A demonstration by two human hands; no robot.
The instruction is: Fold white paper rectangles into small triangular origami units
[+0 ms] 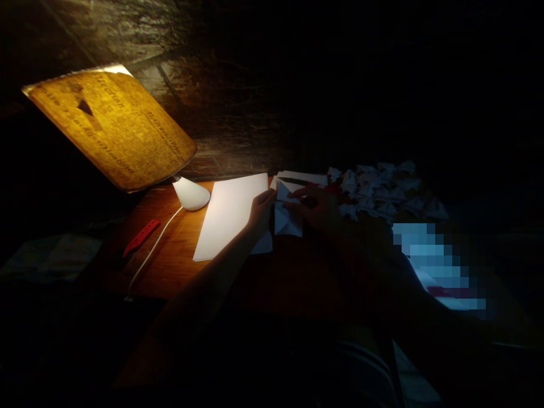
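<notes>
In dim lamplight, both hands meet over a small folded piece of white paper (287,218) above a wooden table (178,260). My left hand (260,211) pinches the paper's left edge. My right hand (317,205) grips its top right part, fingers curled on it. A flat white sheet (232,214) lies just left of the hands. More white sheets (297,178) lie behind the folded piece. A heap of several folded white paper pieces (382,190) sits to the right of my right hand.
A small white lamp base (191,194) with a cable (151,249) stands at the table's back left, under a yellow shade of printed paper (113,127). A red tool (141,237) lies left of the cable. A blurred bright patch (437,263) is at the right.
</notes>
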